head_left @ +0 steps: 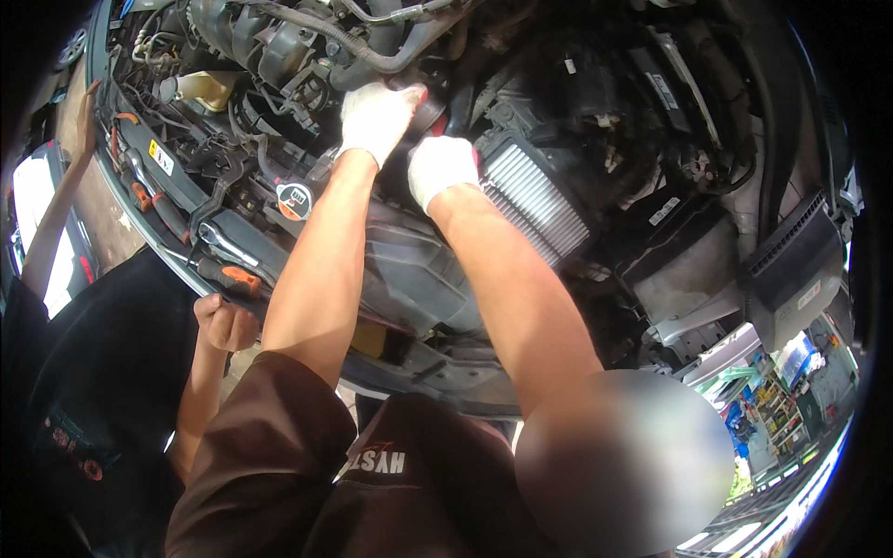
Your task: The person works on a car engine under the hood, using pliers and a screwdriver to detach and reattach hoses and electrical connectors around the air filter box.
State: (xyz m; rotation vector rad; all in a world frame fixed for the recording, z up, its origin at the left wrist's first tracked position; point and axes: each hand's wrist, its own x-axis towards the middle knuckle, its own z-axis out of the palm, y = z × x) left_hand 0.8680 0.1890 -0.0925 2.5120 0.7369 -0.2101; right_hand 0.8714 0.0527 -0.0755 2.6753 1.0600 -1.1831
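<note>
Both my hands wear white work gloves with red on the palm side and reach into an open engine bay. My left hand (377,118) curls beside a dark round duct-like part (428,117), its thumb toward that part. Just right of it and a little nearer, my right hand (444,169) is closed, knuckles up. What the fingers of either hand grip is hidden behind the gloves. Next to my right hand lies a white pleated air filter (538,203) in a dark frame. A silver-and-orange radiator cap (295,200) sits left of my left forearm.
A ratchet (228,244), an orange-and-black handled tool (230,276) and other hand tools lie along the left front edge. A co-worker in dark clothes stands at the left, one hand (228,325) near these tools. Hoses (358,54) cross behind my hands.
</note>
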